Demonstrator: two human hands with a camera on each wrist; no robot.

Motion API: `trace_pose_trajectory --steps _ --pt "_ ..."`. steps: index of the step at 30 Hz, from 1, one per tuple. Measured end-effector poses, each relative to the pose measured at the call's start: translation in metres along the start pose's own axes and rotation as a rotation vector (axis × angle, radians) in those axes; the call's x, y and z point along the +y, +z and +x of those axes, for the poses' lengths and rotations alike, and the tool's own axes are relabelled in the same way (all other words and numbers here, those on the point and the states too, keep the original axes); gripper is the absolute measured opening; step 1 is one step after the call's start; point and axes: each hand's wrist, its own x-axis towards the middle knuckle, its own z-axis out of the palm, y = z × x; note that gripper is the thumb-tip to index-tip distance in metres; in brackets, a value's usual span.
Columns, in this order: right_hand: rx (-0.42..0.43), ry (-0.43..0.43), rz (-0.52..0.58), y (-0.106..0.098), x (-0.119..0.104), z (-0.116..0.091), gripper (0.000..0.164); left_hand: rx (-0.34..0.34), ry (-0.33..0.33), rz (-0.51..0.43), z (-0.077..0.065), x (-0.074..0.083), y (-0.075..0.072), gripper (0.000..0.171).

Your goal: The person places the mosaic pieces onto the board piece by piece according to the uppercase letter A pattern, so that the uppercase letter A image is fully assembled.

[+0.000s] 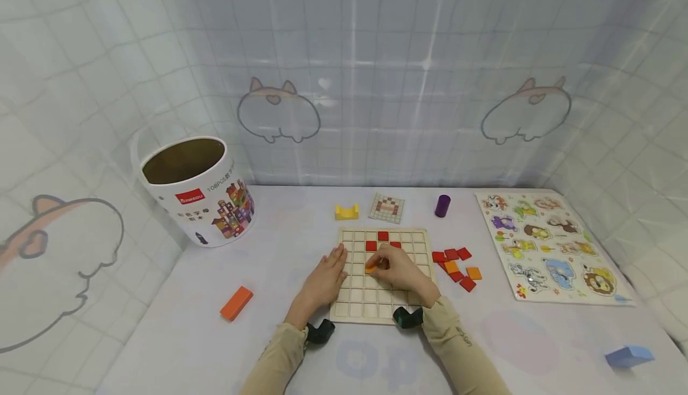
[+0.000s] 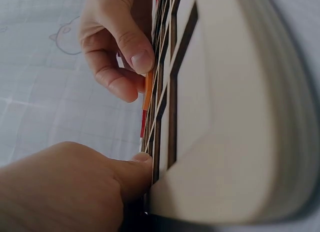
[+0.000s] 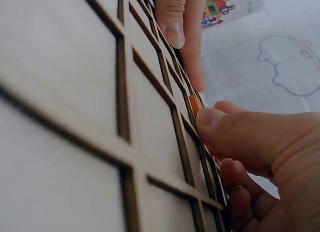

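Wooden grid board (image 1: 355, 311) lies flat at mid-counter (image 1: 177, 347), cells facing up. R hand (image 1: 396, 268) pinches orange tile (image 1: 371, 268) btwn thumb & fingers, low at the board, slightly left of its centre and on the near side of three visible red tiles (image 1: 383, 236). Fingertip grip prob. chosen for fine alignment w/ a cell; can't tell if tile is fully seated. L hand (image 1: 325, 277) rests on the board's left margin, fingers extended, gripping nothing; likely steadies the board vs. slip. Loose tiles (image 1: 467, 284), red & orange, lie partly overlapped just beside the board's right edge, presumably for short R-hand reach. Pattern card (image 1: 387, 208) sits on the far side, prob. so forearms don't cover its printed squares. Other items: yellow notched block (image 1: 346, 212) left of card; purple cylinder (image 1: 442, 205) right of card; animal puzzle (image 1: 553, 248) far right; blue block (image 1: 629, 357) near right; orange-red block (image 1: 236, 303) left of board; white bucket (image 1: 199, 204) far left, well apart from the work. Obstructions: R hand masks several cells, so any tiles under it can't be confirmed; black wrist mounts (image 1: 407, 317) hang at the near side, R unit blocking view of near-right cells. Puzzle, bucket & spare blocks stand outside the immediate work area.
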Motion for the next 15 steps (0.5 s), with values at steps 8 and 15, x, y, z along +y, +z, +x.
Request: trace_pose_trajectory --steps 8,15 --pt "-0.001 0.023 -0.033 -0.005 0.000 -0.003 0.017 0.015 0.002 -0.005 0.000 0.001 -0.002 0.052" --pt "0.100 0.139 0.091 -0.040 0.004 -0.014 0.027 0.004 0.002 -0.001 0.000 0.001 -0.001 0.052"
